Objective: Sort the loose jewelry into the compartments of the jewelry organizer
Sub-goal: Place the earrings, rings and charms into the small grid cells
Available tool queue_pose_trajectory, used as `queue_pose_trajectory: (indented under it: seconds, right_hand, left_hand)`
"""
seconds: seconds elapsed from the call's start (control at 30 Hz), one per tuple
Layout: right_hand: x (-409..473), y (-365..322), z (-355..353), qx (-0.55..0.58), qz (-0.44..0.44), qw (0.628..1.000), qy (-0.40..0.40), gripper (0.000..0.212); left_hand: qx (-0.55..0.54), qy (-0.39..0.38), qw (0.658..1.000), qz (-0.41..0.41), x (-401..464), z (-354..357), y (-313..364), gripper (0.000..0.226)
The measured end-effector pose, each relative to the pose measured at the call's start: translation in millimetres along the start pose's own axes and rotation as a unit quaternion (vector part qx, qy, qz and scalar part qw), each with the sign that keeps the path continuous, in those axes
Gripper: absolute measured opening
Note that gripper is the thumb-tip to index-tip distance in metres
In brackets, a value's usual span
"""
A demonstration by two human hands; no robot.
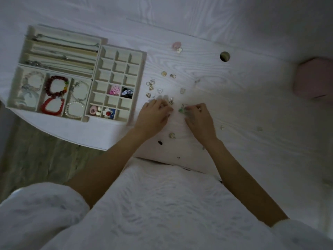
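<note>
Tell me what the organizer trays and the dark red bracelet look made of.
Organizer trays: likely fabric-covered board, matte cream, with soft-edged dividers and no shine. Dark red bracelet: round glossy beads, perhaps glass, stone or plastic; the dim view cannot settle which.

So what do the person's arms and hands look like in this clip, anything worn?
Both forearms are bare. The left hand and right hand show no gloves or watch; rings can't be made out. White fluffy sleeves sit pushed up near the elbows.
</note>
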State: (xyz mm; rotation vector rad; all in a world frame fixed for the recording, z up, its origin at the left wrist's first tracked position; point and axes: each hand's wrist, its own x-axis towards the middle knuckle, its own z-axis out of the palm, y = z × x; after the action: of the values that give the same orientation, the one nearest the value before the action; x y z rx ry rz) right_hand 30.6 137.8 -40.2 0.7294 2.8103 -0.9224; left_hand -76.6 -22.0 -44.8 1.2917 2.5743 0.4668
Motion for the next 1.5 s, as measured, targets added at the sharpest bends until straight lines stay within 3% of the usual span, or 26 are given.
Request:
queue_pose_trajectory:
  seconds: [0.13,0.27,0.4,0.5,0.7,0.93,1.03,1.17,1.23,1.33,1.4,1.43,1.5]
  right_hand:
    - [10.6,6.3,-3.9,0.009,-0.025,0.999,0.033,0.019]
    - [14.8,11.0,-9.9,-0.006,-0.037,0.999,0.014,0.027]
    - [13.2,17.1,-14.9,-0.001,-0.046,0.999,0.013,0.030]
    - [16.2,15.7,-18.3,0.004,-0.053,0.999,0.010,0.024]
    - [24.5,17.5,-22.3,-0.030,-0.087,0.995,-0.022,0.007]
    - [20.1,24.3,-43.0,0.003,-0.070,0.996,0.051,0.007]
    - [15.7,12.7,-49.3,0.073,-0.066,0.993,0.065,0.006]
    - [4.8,-8.5,-46.3,0.143,-0.066,0.985,0.065,0.010]
    - [-0.1,-19.1,-41.4,0.157,-0.063,0.984,0.055,0.017]
    - [-2.0,-30.6,-34.9,0.159,-0.078,0.984,0.036,0.032]
    - [1.8,-39.8,-33.4,0.128,-0.101,0.987,0.001,0.043]
    - [6.0,-46.8,-32.8,0.105,-0.119,0.987,-0.018,0.046]
    - [17.6,-60.9,-31.5,0.098,-0.153,0.983,-0.037,0.048]
  left_hand:
    - [-0.003,0.027,0.999,-0.039,-4.8,-2.5,-7.3,0.023]
    - [-0.009,0.053,0.998,-0.034,2.8,-1.6,7.8,0.025]
    - [-0.017,0.028,0.999,-0.030,22.2,8.9,40.4,0.030]
    - [-0.030,-0.009,0.996,-0.079,30.6,16.0,52.3,0.027]
    - [-0.068,0.014,0.988,-0.140,25.1,16.9,37.4,0.016]
    - [-0.117,0.025,0.979,-0.165,10.2,9.9,23.6,0.010]
    - [-0.282,0.022,0.934,-0.219,10.4,-3.9,41.5,0.015]
    - [-0.564,0.014,0.763,-0.316,16.7,-21.4,66.2,0.019]
    - [-0.599,0.031,0.727,-0.335,17.3,-26.1,67.4,0.015]
    - [-0.616,0.044,0.704,-0.349,13.0,-31.7,62.6,0.018]
    - [-0.607,0.065,0.707,-0.357,7.3,-35.6,52.8,0.022]
    - [-0.585,0.081,0.727,-0.350,2.1,-38.5,44.6,0.022]
    - [-0.464,0.106,0.825,-0.305,-10.4,-44.2,26.0,0.019]
